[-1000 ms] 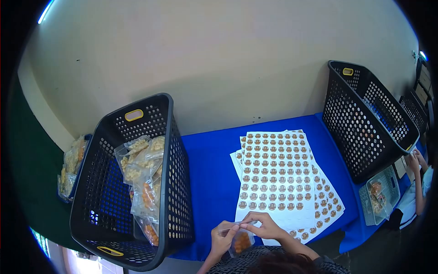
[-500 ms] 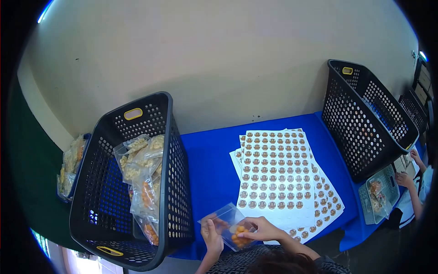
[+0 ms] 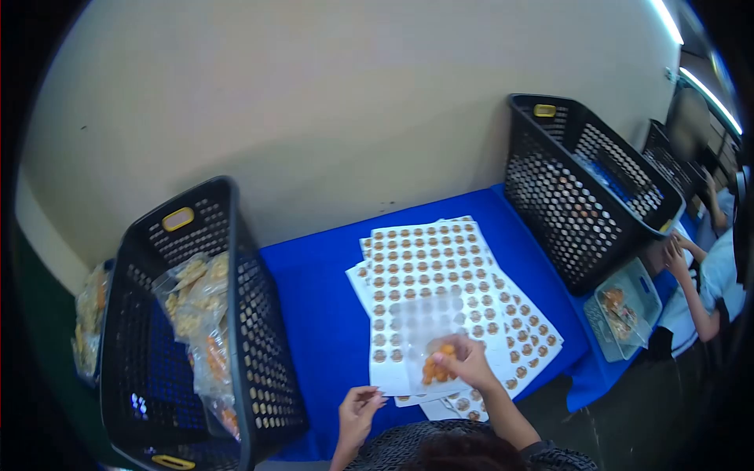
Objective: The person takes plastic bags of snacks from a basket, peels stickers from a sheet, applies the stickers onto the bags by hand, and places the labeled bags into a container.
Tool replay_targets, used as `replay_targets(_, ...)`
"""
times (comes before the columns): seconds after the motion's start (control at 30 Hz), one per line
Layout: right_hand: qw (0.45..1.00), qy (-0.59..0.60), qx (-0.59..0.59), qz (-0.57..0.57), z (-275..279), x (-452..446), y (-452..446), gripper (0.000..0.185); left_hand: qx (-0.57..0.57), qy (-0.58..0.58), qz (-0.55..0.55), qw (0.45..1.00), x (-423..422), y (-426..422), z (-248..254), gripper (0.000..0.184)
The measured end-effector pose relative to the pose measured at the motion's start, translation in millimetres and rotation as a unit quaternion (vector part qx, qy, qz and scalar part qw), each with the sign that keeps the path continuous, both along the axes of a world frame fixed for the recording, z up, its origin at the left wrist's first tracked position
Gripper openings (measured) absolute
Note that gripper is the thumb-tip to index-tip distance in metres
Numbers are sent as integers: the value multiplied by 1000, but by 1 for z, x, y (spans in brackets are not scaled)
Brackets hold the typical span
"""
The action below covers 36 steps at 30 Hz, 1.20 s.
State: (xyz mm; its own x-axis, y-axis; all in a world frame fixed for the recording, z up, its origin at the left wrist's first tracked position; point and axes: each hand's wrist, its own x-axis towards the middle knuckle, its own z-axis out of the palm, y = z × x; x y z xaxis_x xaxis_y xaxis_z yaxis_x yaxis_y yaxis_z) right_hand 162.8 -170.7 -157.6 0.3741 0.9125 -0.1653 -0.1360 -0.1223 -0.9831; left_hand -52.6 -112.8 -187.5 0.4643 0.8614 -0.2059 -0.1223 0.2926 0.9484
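Note:
My right hand (image 3: 469,363) grips a clear plastic bag (image 3: 428,322) with orange, round-looking snack pieces at its lower end. The bag is over the front part of a white sheet of round brown stickers (image 3: 424,259), and some stickers show through it. My left hand (image 3: 357,416) is by the sheet's near left corner, thumb and fingers pinched together. Whether they hold the corner or something small, I cannot tell. More sticker sheets (image 3: 528,326) lie fanned out underneath, on a blue tablecloth (image 3: 306,290).
At left stands a tall black perforated basket (image 3: 271,353) with several bagged snacks (image 3: 208,314). Another black basket (image 3: 565,204) is at back right, with a grey-green basket (image 3: 628,345) of bags in front of it. A co-worker's arm (image 3: 691,282) shows at far right.
My view has turned to the right. My right hand has carried the snack bag from near my body onto the sticker sheet. My left hand has let go of the bag.

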Motion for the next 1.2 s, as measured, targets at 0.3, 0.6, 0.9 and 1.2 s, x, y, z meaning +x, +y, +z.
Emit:
replay_targets(0.3,704,86,361,-605,-55,172,-138,21,21,42,22,999,-19,10,1,17)
replay_targets(0.6,664,-27,271,-696,-69,287,-222,29,38,31,-8,999,-13,17,13,17)
replay_targets(0.9,822,-23,88,-562,-136,170,-76,34,221,61,-173,958,-53,-10,120,21)
replay_targets(1.2,891,-250,330,183,17,-134,62,40,459,-32,-247,853,-119,-33,193,31)
